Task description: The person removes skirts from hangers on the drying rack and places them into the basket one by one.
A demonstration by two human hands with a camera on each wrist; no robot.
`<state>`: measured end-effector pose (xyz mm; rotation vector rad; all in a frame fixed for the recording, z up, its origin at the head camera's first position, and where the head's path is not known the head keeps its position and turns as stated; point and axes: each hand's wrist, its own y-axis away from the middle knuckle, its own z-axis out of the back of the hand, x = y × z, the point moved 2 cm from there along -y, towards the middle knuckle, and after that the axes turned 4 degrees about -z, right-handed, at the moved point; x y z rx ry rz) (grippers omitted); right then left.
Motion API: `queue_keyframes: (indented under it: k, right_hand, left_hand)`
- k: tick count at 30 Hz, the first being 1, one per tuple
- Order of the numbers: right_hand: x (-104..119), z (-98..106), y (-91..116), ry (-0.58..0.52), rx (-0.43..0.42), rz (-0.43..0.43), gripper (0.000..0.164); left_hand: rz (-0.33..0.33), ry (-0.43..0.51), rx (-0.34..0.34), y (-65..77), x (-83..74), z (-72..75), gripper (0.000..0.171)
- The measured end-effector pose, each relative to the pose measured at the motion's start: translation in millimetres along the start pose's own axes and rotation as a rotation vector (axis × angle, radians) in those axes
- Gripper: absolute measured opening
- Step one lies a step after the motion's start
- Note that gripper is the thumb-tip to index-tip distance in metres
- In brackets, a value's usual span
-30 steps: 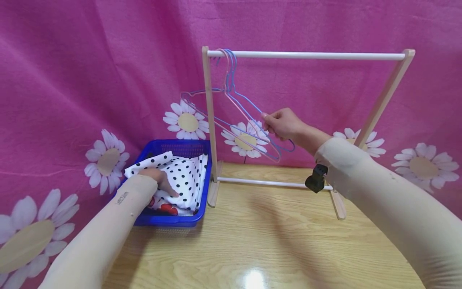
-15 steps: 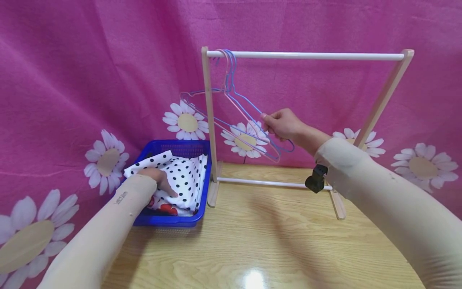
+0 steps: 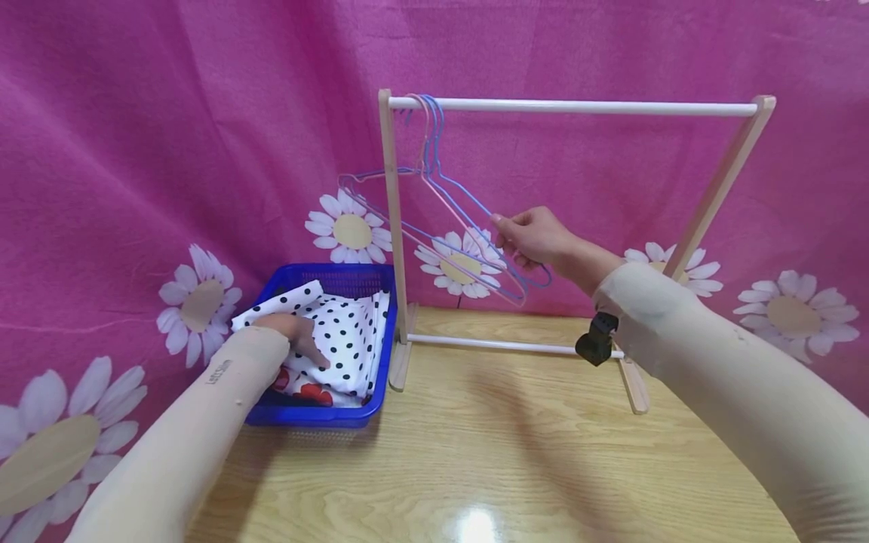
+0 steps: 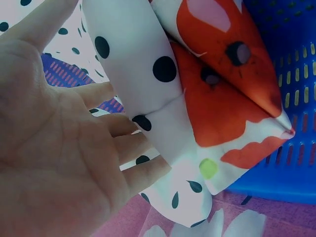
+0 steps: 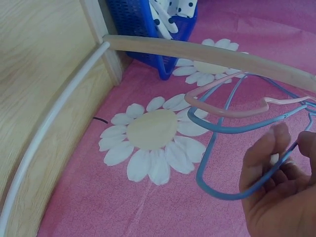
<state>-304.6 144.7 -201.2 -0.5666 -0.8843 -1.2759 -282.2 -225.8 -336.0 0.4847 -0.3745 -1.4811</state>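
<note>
In the head view, my left hand is inside the blue basket at the left, on a white cloth with black dots. The left wrist view shows its fingers extended, with their tips behind a fold of this cloth and the thumb apart. Beside that fold lies a white cloth with red flowers. My right hand pinches the side of the front blue hanger between thumb and forefinger. Another blue hanger and a pink hanger hang just behind it.
The hangers hook over the left end of a rack's white top rail. Wooden posts hold up the rack, with a lower white bar between its feet. It stands on a wood-grain table before a pink flowered curtain.
My left hand has shifted slightly left on the dotted cloth. The lower fingers of my right hand have loosened a little, while its pinch on the blue hanger stays.
</note>
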Motion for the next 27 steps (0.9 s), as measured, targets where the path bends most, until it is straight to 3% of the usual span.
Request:
queue_keyframes:
  k: [6, 10, 16, 27]
  right_hand:
    - [-1, 1, -1, -0.018, -0.002, 0.005, 0.051]
    - [-4, 3, -2, -0.025, -0.009, 0.005, 0.050]
    - [-9, 8, -1, -0.014, -0.022, 0.002, 0.051]
    - [-14, 18, 0, -0.083, -0.044, -0.008, 0.052]
  left_hand:
    - [-0.064, -0.066, 0.028, -6.9, -1.7, 3.5, 0.096]
    - [-0.096, -0.027, 0.018, -5.8, -4.0, 8.7, 0.095]
    - [-0.154, 0.082, -0.052, -0.7, -8.8, 17.5, 0.089]
    - [-0.223, 0.165, -0.192, 8.8, -17.9, 27.6, 0.074]
